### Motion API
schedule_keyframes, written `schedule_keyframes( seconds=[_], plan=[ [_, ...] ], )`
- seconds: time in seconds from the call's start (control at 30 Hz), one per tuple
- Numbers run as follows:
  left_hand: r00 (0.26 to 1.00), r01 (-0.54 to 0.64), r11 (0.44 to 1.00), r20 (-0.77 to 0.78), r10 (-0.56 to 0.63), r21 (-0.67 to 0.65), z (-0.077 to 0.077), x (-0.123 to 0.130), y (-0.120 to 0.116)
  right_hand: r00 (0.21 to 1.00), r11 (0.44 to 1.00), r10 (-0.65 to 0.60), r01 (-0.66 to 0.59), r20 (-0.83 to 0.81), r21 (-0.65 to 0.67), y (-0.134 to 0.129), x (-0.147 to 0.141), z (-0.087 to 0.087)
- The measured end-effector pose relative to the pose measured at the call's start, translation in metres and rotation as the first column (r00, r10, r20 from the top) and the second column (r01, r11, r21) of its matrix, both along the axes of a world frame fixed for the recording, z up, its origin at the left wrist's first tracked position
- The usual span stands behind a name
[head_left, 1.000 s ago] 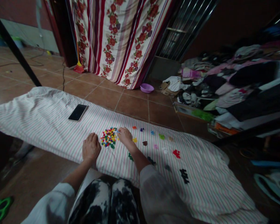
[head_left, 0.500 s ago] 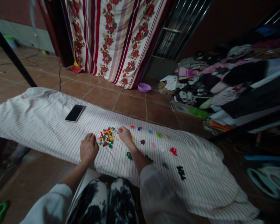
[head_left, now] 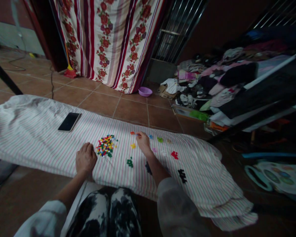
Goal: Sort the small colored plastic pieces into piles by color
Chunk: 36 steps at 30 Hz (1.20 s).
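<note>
Small mixed-colour pieces lie in a pile [head_left: 105,145] on the striped cloth [head_left: 88,126]. Just left of it, my left hand [head_left: 86,158] rests flat on the cloth, fingers spread a little. My right hand [head_left: 143,142] is pinched beside the small orange group [head_left: 132,133]; what its fingertips hold is too small to make out. Around my right hand lie separate groups by colour: yellow [head_left: 133,145], green [head_left: 130,162], light blue [head_left: 151,136], lime [head_left: 160,140], red [head_left: 174,155] and black [head_left: 182,176]. My right forearm partly covers a dark group [head_left: 148,168].
A phone [head_left: 69,122] lies on the cloth at the left. Beyond the cloth's far edge, a purple basin [head_left: 145,92] stands on the tiled floor, near a hanging floral curtain [head_left: 111,46]. Clothes [head_left: 219,75] are heaped at the right.
My right hand has moved right, from beside the mixed pile to past the orange group, still pinched. My left hand stays beside the pile. The whole view has shifted a little.
</note>
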<state>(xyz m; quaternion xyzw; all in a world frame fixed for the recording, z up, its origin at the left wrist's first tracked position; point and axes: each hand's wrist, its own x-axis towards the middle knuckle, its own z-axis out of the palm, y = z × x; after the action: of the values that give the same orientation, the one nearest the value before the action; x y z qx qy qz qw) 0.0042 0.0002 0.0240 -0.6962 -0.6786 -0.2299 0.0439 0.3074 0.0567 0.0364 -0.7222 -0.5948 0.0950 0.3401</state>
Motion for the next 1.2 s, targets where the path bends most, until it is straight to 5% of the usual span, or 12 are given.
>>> schedule_keyframes(
  seconds=[0.2,0.37,0.83,1.2],
  plan=[
    [1.0,0.002,1.0,-0.011,-0.002,0.001,-0.001,0.0,0.0,0.969,0.978,-0.176,0.192,0.175,-0.08,-0.002,0.061,0.01],
    [1.0,-0.011,1.0,-0.024,0.011,0.001,-0.002,0.0,0.0,0.952,0.962,-0.18,0.222,0.246,-0.156,0.005,0.084,0.011],
    [1.0,0.005,1.0,-0.014,-0.005,0.009,-0.003,0.0,0.0,0.95,0.966,-0.056,0.129,0.307,-0.223,0.011,0.09,-0.002],
    [1.0,0.003,1.0,-0.019,-0.003,0.01,-0.006,-0.001,0.003,0.961,0.981,-0.044,0.094,0.272,-0.172,0.008,0.087,0.008]
  ],
)
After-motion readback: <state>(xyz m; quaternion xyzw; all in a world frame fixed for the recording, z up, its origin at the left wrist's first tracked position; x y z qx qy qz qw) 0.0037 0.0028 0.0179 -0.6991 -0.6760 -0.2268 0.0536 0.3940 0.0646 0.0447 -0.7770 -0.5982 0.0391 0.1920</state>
